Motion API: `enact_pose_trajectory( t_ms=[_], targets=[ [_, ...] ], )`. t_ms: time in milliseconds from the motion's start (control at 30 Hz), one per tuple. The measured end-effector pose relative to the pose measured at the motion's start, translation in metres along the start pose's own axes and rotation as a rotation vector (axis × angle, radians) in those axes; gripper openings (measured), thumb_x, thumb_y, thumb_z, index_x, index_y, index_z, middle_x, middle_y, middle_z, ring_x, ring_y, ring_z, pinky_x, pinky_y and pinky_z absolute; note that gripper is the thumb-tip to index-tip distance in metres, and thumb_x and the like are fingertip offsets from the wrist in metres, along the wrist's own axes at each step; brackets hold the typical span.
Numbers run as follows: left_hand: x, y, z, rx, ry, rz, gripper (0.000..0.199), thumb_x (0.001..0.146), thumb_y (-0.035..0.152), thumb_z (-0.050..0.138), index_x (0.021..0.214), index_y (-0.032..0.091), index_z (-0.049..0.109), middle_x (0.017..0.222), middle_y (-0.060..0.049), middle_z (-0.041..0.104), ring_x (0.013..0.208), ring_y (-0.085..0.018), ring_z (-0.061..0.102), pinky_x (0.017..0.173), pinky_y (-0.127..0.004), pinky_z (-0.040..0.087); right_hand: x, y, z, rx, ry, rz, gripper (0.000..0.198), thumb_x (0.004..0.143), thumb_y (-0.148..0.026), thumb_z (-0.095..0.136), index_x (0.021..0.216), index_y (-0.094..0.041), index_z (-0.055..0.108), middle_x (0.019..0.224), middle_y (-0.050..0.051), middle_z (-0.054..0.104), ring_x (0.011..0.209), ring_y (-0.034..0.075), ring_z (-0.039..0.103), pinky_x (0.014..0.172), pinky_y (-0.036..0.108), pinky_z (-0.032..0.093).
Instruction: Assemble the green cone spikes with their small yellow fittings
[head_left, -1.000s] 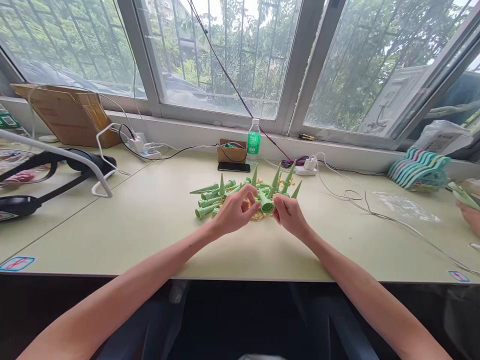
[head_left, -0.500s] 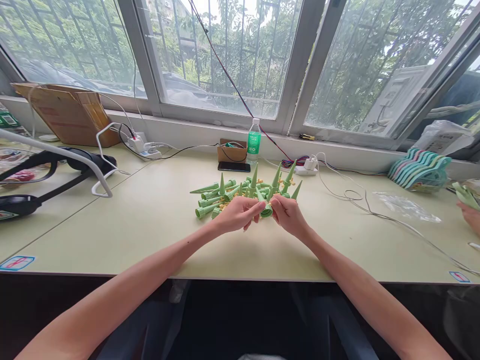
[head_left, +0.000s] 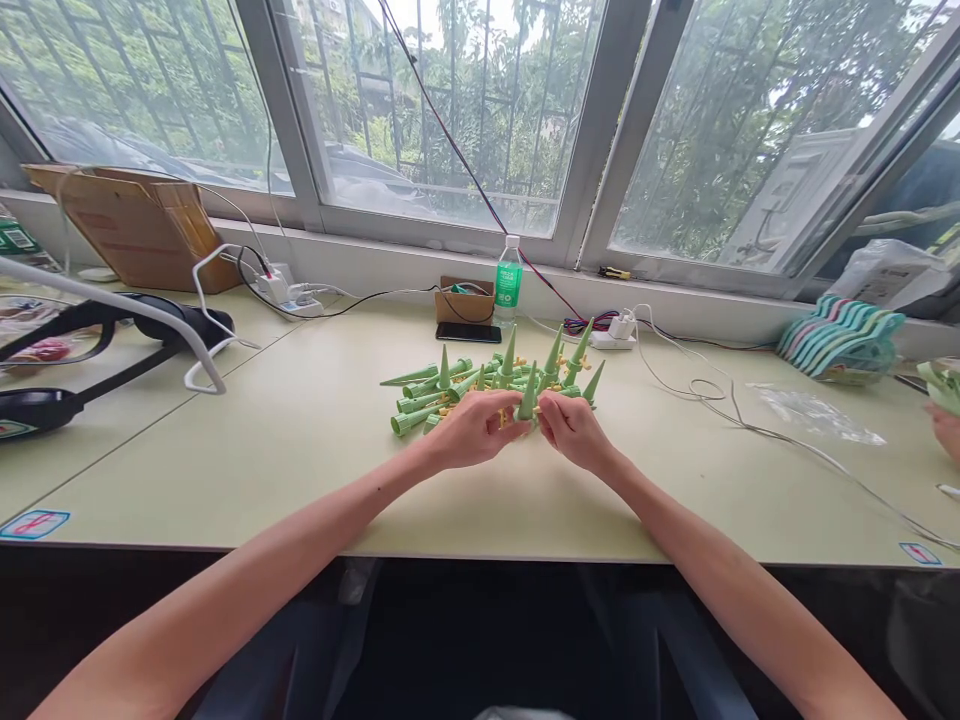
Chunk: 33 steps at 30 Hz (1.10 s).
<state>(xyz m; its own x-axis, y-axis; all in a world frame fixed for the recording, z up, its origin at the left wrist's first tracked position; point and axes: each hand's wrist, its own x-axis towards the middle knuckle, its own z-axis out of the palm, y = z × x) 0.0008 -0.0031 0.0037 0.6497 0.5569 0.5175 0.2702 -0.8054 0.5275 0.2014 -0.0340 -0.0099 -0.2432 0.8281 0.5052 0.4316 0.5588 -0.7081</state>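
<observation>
Between the fingers of my left hand (head_left: 480,430) stands a green plant watering spike (head_left: 528,395), its pointed tip up and its wide end low. My right hand (head_left: 574,430) is closed in a pinch right beside the spike. A small yellow valve shows at its fingertips, mostly covered by them. Behind both hands spreads a pile of similar green watering spikes (head_left: 418,420), some lying with open ends toward me, several standing point up. Small yellow valves (head_left: 564,364) stick out among them.
Behind the pile are a black phone (head_left: 469,333), a small cardboard box (head_left: 456,302) and a water bottle (head_left: 508,285). A white cable (head_left: 780,437) crosses the table on the right, past a clear plastic bag (head_left: 817,412). Another person's hand (head_left: 946,430) shows at the right edge.
The held spike has turned from its open end facing me to standing point up. My left fingers have shifted on it; my right hand has barely moved.
</observation>
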Motion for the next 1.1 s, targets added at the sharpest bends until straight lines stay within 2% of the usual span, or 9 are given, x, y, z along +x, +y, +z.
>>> enact_pose_trajectory(
  t_ms=[100,233,467,700,833,933,1033,1100],
  targets=[
    [0.0,-0.007,0.003,0.07,0.058,0.099,0.019,0.095,0.032,0.058,0.104,0.018,0.067,0.079,-0.001,0.058,0.057,-0.008,0.046,0.057,-0.022,0.038,0.0,0.0,0.001,0.023,0.004,0.018,0.056,0.101,-0.061,0.032,0.061,-0.022,0.036,0.048,-0.003,0.04,0.044,0.01,0.037,0.047,0.025,0.032],
    [-0.001,-0.011,0.003,0.075,0.041,0.076,0.023,0.097,0.03,0.056,0.114,0.02,0.067,0.09,-0.003,0.059,0.055,-0.007,0.045,0.056,-0.022,0.039,0.0,0.001,0.002,0.023,0.01,0.027,0.058,0.101,-0.061,0.032,0.058,-0.022,0.037,0.047,-0.003,0.041,0.043,0.01,0.038,0.046,0.026,0.032],
    [-0.001,-0.009,0.004,0.133,0.108,0.073,0.025,0.096,0.029,0.057,0.118,0.023,0.067,0.091,-0.002,0.061,0.052,-0.006,0.041,0.057,-0.022,0.039,0.001,-0.003,0.001,-0.003,0.037,0.02,0.057,0.101,-0.061,0.032,0.06,-0.022,0.04,0.047,-0.002,0.044,0.045,0.011,0.042,0.049,0.026,0.037],
    [0.001,-0.008,0.005,0.131,0.161,0.03,0.023,0.094,0.03,0.061,0.114,0.02,0.066,0.092,-0.002,0.064,0.047,-0.004,0.04,0.054,-0.021,0.038,0.0,0.0,-0.001,0.017,0.056,0.064,0.051,0.1,-0.062,0.035,0.074,-0.021,0.049,0.053,-0.003,0.048,0.046,0.011,0.046,0.045,0.024,0.036],
    [0.002,-0.005,0.004,0.058,0.156,-0.074,0.031,0.092,0.035,0.064,0.118,0.021,0.057,0.097,-0.002,0.065,0.044,-0.003,0.043,0.051,-0.02,0.039,0.0,0.003,0.0,0.032,0.066,0.058,0.049,0.101,-0.059,0.036,0.071,-0.021,0.045,0.056,-0.002,0.047,0.047,0.01,0.043,0.045,0.023,0.035],
    [0.002,0.001,0.002,-0.066,0.149,-0.167,0.037,0.089,0.043,0.065,0.115,0.02,0.05,0.091,0.0,0.066,0.041,-0.003,0.045,0.044,-0.018,0.037,-0.001,0.002,0.0,0.035,0.105,0.056,0.049,0.1,-0.06,0.037,0.07,-0.022,0.043,0.056,-0.003,0.046,0.047,0.01,0.043,0.044,0.023,0.034],
    [0.003,0.005,0.0,-0.221,0.129,-0.267,0.038,0.088,0.052,0.064,0.1,0.018,0.052,0.079,0.001,0.065,0.041,-0.006,0.049,0.04,-0.018,0.037,-0.001,0.002,-0.001,0.044,0.161,0.05,0.048,0.1,-0.059,0.037,0.071,-0.022,0.044,0.056,-0.003,0.045,0.047,0.01,0.043,0.044,0.023,0.034],
    [0.005,0.007,-0.001,-0.337,0.064,-0.339,0.044,0.09,0.06,0.057,0.086,0.016,0.056,0.072,-0.001,0.064,0.04,-0.007,0.051,0.037,-0.019,0.038,-0.001,0.0,-0.002,0.043,0.187,0.044,0.048,0.101,-0.058,0.037,0.071,-0.022,0.044,0.056,-0.003,0.045,0.047,0.01,0.043,0.045,0.023,0.034]
  ],
)
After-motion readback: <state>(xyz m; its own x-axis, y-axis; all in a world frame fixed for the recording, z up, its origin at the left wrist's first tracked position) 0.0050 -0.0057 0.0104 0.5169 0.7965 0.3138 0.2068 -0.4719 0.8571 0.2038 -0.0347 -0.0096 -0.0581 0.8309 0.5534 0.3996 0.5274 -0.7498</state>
